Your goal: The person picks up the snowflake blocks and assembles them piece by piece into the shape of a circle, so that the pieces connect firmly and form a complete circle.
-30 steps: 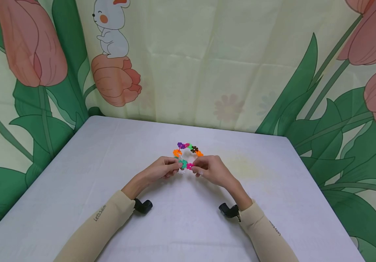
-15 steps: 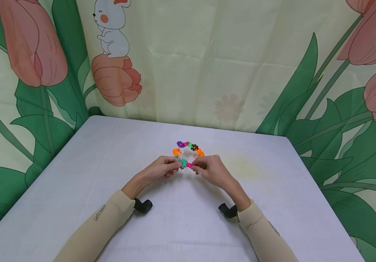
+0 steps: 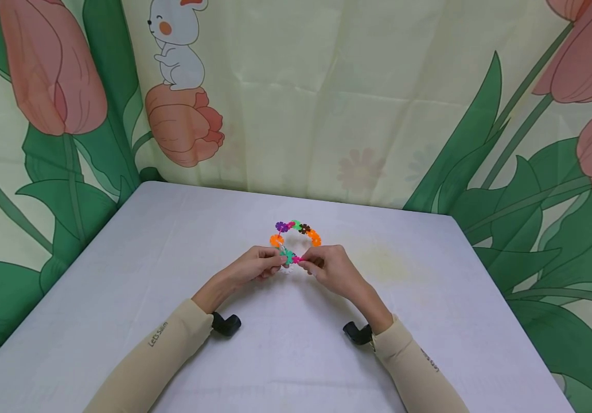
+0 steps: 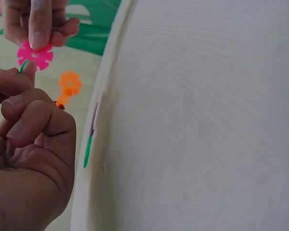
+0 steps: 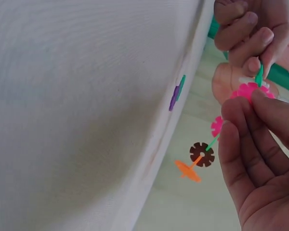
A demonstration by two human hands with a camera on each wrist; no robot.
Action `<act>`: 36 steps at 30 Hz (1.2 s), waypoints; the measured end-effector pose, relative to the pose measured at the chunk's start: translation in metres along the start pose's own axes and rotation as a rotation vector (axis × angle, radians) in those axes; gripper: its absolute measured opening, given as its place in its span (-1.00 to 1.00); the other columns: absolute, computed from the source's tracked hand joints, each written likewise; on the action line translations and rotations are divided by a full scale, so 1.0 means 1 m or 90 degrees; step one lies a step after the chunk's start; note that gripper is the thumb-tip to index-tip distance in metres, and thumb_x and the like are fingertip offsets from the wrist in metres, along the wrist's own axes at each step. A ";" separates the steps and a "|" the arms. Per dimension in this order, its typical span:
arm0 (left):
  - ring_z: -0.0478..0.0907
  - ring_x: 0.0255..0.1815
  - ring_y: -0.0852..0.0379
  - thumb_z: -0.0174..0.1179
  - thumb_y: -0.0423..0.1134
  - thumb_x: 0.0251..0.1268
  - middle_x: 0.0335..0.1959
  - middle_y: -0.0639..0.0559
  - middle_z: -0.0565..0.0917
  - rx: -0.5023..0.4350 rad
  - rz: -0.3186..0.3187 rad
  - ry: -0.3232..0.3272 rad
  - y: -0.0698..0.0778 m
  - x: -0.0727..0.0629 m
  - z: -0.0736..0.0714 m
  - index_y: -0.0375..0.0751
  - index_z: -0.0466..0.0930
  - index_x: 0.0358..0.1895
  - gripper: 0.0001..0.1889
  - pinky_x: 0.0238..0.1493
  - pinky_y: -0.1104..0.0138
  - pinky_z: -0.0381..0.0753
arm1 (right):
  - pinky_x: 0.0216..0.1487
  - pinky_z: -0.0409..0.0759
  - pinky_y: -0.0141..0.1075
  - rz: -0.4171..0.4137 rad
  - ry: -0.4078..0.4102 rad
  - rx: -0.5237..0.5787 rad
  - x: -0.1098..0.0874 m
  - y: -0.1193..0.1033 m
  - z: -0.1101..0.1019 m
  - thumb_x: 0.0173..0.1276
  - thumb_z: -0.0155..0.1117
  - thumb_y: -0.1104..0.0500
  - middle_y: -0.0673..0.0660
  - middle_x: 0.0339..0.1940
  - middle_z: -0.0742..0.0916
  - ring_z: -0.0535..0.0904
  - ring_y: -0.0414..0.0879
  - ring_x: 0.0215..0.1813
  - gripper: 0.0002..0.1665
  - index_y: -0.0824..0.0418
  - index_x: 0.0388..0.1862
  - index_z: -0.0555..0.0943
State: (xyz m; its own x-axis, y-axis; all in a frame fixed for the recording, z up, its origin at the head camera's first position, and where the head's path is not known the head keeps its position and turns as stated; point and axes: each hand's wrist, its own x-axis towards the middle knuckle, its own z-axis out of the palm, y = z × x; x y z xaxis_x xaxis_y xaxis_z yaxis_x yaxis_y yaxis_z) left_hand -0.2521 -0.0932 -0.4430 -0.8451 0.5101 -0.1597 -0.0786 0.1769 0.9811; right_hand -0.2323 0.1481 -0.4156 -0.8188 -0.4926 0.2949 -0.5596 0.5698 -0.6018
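Near the middle of the table, both hands hold a curved chain of notched plastic flower discs. My left hand [image 3: 254,264] pinches a teal-green disc [image 3: 288,256] between thumb and finger. Opposite it, my right hand [image 3: 334,267] pinches a pink disc [image 4: 43,55], whose edge meets the green one. Beyond the hands the chain arcs round, with an orange disc [image 3: 276,240], a purple disc [image 3: 281,227], a brown disc [image 5: 202,154] and another orange disc [image 3: 315,238]. Fingers hide parts of the held discs.
A purple piece [image 5: 173,98] and a green piece [image 4: 87,151] show edge-on, low by the white tabletop [image 3: 275,355]. Something white [image 3: 287,269] shows just below the held discs. A curtain [image 3: 285,103] printed with tulips and a rabbit hangs behind the table.
The chain's far arc has shifted slightly left and spread rounder. The pink disc has tilted more edge-on in the right hand. The left hand has barely moved.
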 end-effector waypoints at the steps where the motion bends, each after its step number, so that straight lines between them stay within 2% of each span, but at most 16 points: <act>1: 0.23 -0.52 0.17 0.15 -0.15 0.62 -0.55 0.14 0.43 0.000 -0.002 0.001 0.000 0.000 0.000 -0.46 0.55 -0.19 -0.66 -0.46 0.40 0.20 | -0.37 0.65 -0.41 -0.002 0.000 0.000 0.000 0.000 0.000 0.38 0.49 0.30 0.08 -0.46 0.78 0.62 -0.27 -0.47 -0.95 0.29 -0.25 0.82; 6: 0.23 -0.51 0.16 0.15 -0.16 0.61 -0.57 0.13 0.38 -0.004 -0.014 0.006 -0.001 0.001 0.000 -0.16 0.49 -0.45 -0.67 -0.45 0.39 0.19 | -0.35 0.66 -0.43 -0.002 -0.012 0.006 -0.001 0.000 0.000 0.39 0.48 0.31 0.19 -0.41 0.81 0.63 -0.25 -0.45 -0.94 0.31 -0.23 0.81; 9: 0.23 -0.52 0.16 0.15 -0.15 0.61 -0.58 0.13 0.35 -0.003 -0.014 0.003 -0.001 0.002 0.000 -0.09 0.45 -0.50 -0.64 -0.46 0.39 0.18 | -0.31 0.67 -0.43 -0.002 -0.018 0.007 -0.001 -0.001 0.000 0.39 0.47 0.32 0.22 -0.39 0.82 0.63 -0.23 -0.43 -0.94 0.32 -0.22 0.81; 14: 0.21 -0.53 0.16 0.13 -0.17 0.61 -0.58 0.13 0.33 -0.001 -0.010 -0.003 -0.003 0.002 0.001 -0.11 0.40 -0.51 -0.63 -0.46 0.38 0.16 | -0.30 0.67 -0.43 -0.010 -0.017 0.002 0.000 0.000 0.002 0.39 0.48 0.31 0.22 -0.38 0.83 0.62 -0.22 -0.43 -0.93 0.33 -0.24 0.80; 24: 0.15 -0.56 0.18 0.14 -0.19 0.61 -0.58 0.12 0.31 -0.017 -0.016 0.002 -0.006 0.002 0.003 -0.15 0.43 -0.45 -0.67 -0.48 0.39 0.12 | -0.31 0.66 -0.43 -0.028 0.006 -0.033 -0.001 0.000 0.006 0.38 0.49 0.30 0.15 -0.40 0.82 0.60 -0.22 -0.43 -0.94 0.32 -0.28 0.80; 28: 0.15 -0.56 0.18 0.14 -0.16 0.62 -0.58 0.12 0.30 -0.015 -0.014 0.013 -0.007 0.003 0.004 -0.20 0.41 -0.43 -0.65 -0.50 0.38 0.12 | -0.32 0.65 -0.44 -0.025 0.033 -0.049 0.000 -0.002 0.008 0.39 0.49 0.28 0.09 -0.42 0.81 0.59 -0.24 -0.44 -0.93 0.29 -0.27 0.82; 32: 0.13 -0.57 0.17 0.18 -0.12 0.61 -0.59 0.12 0.26 -0.016 -0.014 0.029 -0.007 0.003 0.004 -0.37 0.44 -0.34 -0.62 -0.52 0.38 0.09 | -0.30 0.66 -0.44 -0.010 0.060 -0.050 0.001 -0.004 0.008 0.39 0.50 0.27 0.07 -0.41 0.82 0.62 -0.26 -0.43 -0.94 0.24 -0.23 0.84; 36: 0.12 -0.58 0.16 0.24 -0.10 0.56 -0.60 0.13 0.24 -0.027 -0.020 0.061 -0.005 0.002 0.005 -0.44 0.55 -0.19 -0.63 -0.50 0.37 0.11 | -0.27 0.68 -0.47 0.011 0.069 -0.033 0.001 -0.005 0.009 0.39 0.49 0.28 0.12 -0.36 0.84 0.67 -0.21 -0.42 -0.92 0.23 -0.18 0.84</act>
State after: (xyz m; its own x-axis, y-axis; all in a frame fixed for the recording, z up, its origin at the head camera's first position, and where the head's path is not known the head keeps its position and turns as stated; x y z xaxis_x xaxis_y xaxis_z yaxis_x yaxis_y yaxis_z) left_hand -0.2510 -0.0882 -0.4487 -0.8884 0.4219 -0.1810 -0.1259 0.1551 0.9798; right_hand -0.2293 0.1388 -0.4189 -0.8356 -0.4105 0.3651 -0.5492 0.6115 -0.5695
